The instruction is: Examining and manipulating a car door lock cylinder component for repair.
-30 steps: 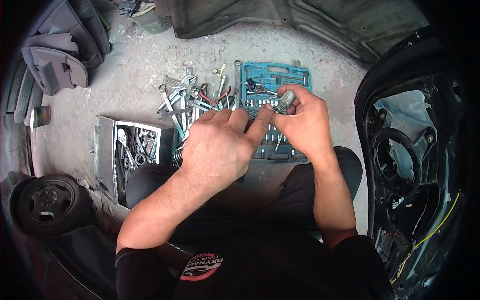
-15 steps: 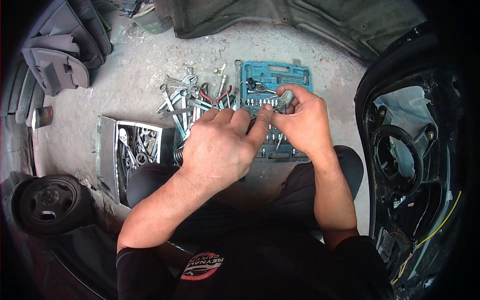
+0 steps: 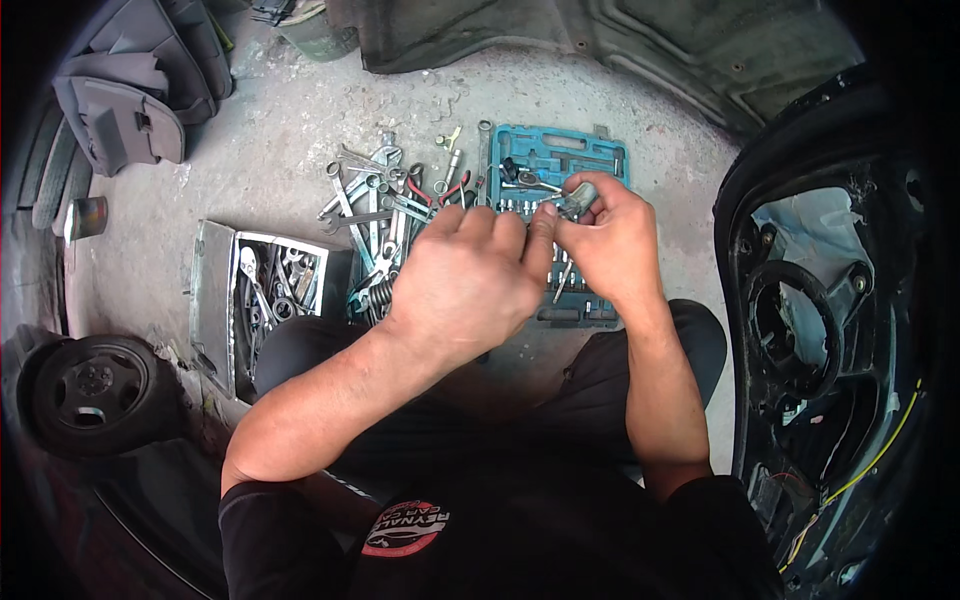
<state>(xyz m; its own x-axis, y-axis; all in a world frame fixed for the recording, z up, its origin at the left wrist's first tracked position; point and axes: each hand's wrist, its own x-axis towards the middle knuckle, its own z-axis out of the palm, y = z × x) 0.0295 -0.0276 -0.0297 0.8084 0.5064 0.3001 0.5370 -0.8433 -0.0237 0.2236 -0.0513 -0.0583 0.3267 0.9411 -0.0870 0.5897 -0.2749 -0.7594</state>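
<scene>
My right hand (image 3: 611, 243) grips a small translucent grey cylindrical part (image 3: 581, 197), held up over a teal socket case (image 3: 560, 142) lying open with rows of small sockets and a ratchet. My left hand (image 3: 465, 280) is closed, knuckles up, its thumb at the lower end of that part; what its curled fingers hold is hidden. Behind and left of my hands lies a loose pile of wrenches (image 3: 350, 207) and red-handled pliers (image 3: 450, 192). At the left, a metal toolbox (image 3: 213, 300) stands open, full of tools.
A black car door shell (image 3: 855, 400) with a yellow cable stands close on my right. At the left are grey panels (image 3: 125, 125), tyres (image 3: 55, 195), a tin can (image 3: 88, 218) and a wheel (image 3: 90, 390). A large dark panel (image 3: 470, 30) and a bucket (image 3: 315, 32) are at the back.
My left hand has shifted to the right and a little upward, closer to my right hand. My right hand still holds the part in about the same place. The view has shifted slightly.
</scene>
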